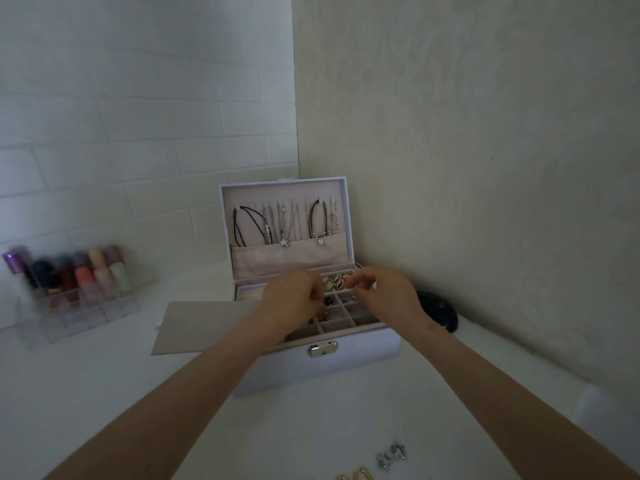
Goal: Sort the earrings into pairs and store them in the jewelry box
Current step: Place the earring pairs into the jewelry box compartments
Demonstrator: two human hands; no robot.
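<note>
White tabletop (pixel 104 393), set in a corner of pale walls, carried a white jewelry box (pixel 311 372) towards the back, its lid (pixel 284 192) upright.

Box: pale lining, silver clasp (pixel 323 348) on the front wall, gridded tray (pixel 360 311) holding small pieces. Necklaces (pixel 284 226) hung inside the lid.

Left hand (pixel 291 299) and right hand (pixel 388 292): near each other but apart, over the tray, fingers curled. Whether either pinched an earring could not be told.

Silver earrings (pixel 391 453) and gold hoops (pixel 356 474) lay at the table's near edge, well apart from the box.

Grey pad (pixel 194 327) lay left of the box, a blurred rack of bottles (pixel 69 289) far left, and a dark rounded object (pixel 440 315) right.
</note>
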